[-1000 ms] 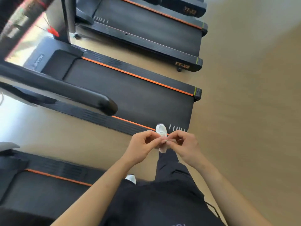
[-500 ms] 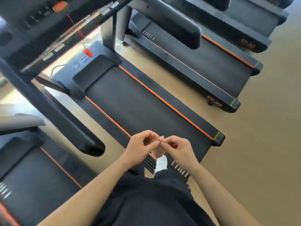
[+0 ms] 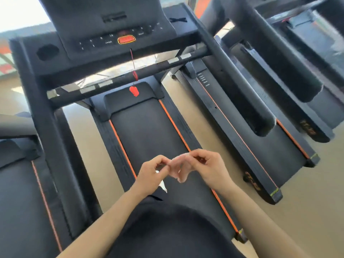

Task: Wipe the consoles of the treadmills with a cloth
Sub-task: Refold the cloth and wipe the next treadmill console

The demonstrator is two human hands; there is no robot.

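Black treadmills stand in a row on a tan floor, the console (image 3: 119, 37) far ahead. My left hand (image 3: 150, 176) and right hand (image 3: 208, 169) pinch a small pale cloth (image 3: 177, 165) between their fingertips, near my body. Such a thin grip may let the cloth drop onto the belt (image 3: 154, 135).

The view has swung up and round: the treadmill console (image 3: 115, 34) with its orange button (image 3: 126, 39) now faces the person. The belt (image 3: 149, 131) runs straight ahead, and the hanging red safety clip (image 3: 134, 91) sits centre.
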